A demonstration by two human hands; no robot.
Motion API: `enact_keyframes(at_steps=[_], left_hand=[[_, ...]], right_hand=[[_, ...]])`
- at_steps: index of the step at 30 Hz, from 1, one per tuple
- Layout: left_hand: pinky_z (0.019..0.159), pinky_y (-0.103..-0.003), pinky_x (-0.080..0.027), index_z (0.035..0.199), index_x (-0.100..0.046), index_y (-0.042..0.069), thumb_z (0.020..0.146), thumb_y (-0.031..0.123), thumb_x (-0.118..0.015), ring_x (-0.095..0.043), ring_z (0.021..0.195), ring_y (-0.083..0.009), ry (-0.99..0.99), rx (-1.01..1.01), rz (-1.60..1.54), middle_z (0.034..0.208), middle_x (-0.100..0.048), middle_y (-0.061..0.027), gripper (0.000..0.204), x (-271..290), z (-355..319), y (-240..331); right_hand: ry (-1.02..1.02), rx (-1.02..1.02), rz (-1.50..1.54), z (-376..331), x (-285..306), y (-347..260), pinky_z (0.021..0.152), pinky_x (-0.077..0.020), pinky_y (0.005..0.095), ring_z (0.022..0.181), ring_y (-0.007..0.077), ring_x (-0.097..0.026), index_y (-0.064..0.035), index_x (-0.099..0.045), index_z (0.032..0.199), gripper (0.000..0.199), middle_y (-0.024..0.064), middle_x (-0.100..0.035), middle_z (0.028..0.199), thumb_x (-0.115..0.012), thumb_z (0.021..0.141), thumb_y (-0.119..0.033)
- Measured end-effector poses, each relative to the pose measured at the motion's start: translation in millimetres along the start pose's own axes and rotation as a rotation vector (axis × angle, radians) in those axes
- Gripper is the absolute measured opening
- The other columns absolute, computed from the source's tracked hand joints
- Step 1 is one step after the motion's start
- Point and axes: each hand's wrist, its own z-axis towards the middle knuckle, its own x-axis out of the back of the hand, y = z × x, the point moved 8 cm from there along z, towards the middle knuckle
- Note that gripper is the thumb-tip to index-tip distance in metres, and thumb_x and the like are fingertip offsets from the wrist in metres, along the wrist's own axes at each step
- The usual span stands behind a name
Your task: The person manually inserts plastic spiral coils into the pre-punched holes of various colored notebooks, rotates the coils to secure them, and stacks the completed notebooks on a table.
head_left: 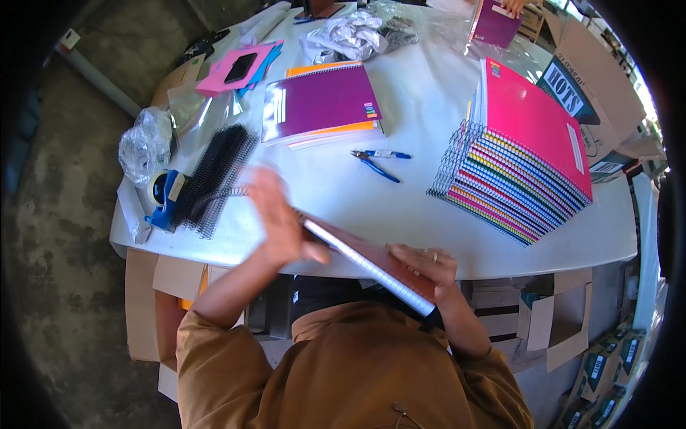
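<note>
My right hand (432, 268), with a ring on one finger, grips the lower right part of a notebook (389, 266) with a brownish-red cover. The notebook is tilted at the near table edge, its white page edges facing me. My left hand (275, 218) is blurred by motion at the notebook's upper left end, fingers stretched upward and thumb apart. A dark spiral wire (232, 191) sticks out to the left behind it; whether the hand touches the wire I cannot tell. Beside it lies a pile of black binding coils (218, 175). Blue-handled cutting pliers (379, 163) lie ahead.
A tall stack of spiral notebooks (529, 150) with a pink top stands right. Purple-covered notebooks (321, 104) lie ahead. At left are a blue tape dispenser (166, 199), crumpled plastic (145, 145) and a phone (241, 68). Another person's hand (511, 7) holds a purple notebook at far right.
</note>
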Motion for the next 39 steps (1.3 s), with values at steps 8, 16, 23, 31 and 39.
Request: enact_keyframes(at_steps=[8, 16, 23, 31, 39], left_hand=[[0.103, -0.064, 0.001, 0.144, -0.007, 0.003, 0.064, 0.085, -0.040, -0.003, 0.136, -0.0451, -0.051, 0.067, 0.136, 0.148, -0.011, -0.0229, 0.119, -12, -13, -8], [0.053, -0.033, -0.037, 0.065, -0.056, 0.009, 0.080, 0.049, -0.058, -0.053, 0.057, -0.0216, -0.289, 0.053, -0.080, 0.063, -0.054, -0.0052, 0.043, 7, 98, 2], [0.083, -0.040, -0.035, 0.088, -0.052, 0.008, 0.079, 0.067, -0.046, -0.044, 0.096, -0.0281, 0.313, -0.098, 0.190, 0.103, -0.045, -0.0141, 0.060, 36, 134, 14], [0.105, -0.062, 0.001, 0.138, -0.028, 0.002, 0.080, 0.074, -0.033, -0.010, 0.131, -0.0516, 0.130, -0.318, 0.039, 0.140, -0.023, -0.0272, 0.093, 11, 63, 57], [0.099, -0.063, -0.022, 0.138, -0.027, 0.003, 0.087, 0.065, -0.030, -0.041, 0.117, -0.0304, -0.002, -0.354, -0.073, 0.135, -0.034, -0.0185, 0.081, -11, 17, 85]], right_hand=[[0.056, 0.048, -0.028, -2, 2, -7, 0.075, -0.0515, 0.0294, 0.087, 0.0257, -0.067, 0.0030, -0.064, 0.103, 0.030, 0.0164, -0.066, 0.100, -0.067, 0.074, -0.005], [0.059, -0.194, 0.169, 6, 14, 10, 0.071, -0.0482, 0.0230, 0.077, 0.0175, -0.065, -0.0001, -0.064, 0.106, 0.028, 0.0117, -0.068, 0.096, -0.063, 0.078, 0.000], [0.041, -0.116, 0.169, 3, 17, 9, 0.088, -0.0464, 0.0294, 0.101, 0.0242, -0.062, 0.0018, -0.060, 0.114, 0.035, 0.0139, -0.062, 0.113, -0.062, 0.079, -0.003], [0.063, 0.063, 0.012, 1, 27, -8, 0.083, -0.0501, 0.0327, 0.097, 0.0283, -0.064, 0.0019, -0.063, 0.108, 0.034, 0.0173, -0.062, 0.110, -0.066, 0.075, -0.004], [0.103, 0.046, 0.009, -2, 20, -14, 0.083, -0.0498, 0.0334, 0.095, 0.0281, -0.064, 0.0008, -0.063, 0.108, 0.035, 0.0161, -0.064, 0.107, -0.067, 0.073, -0.004]])
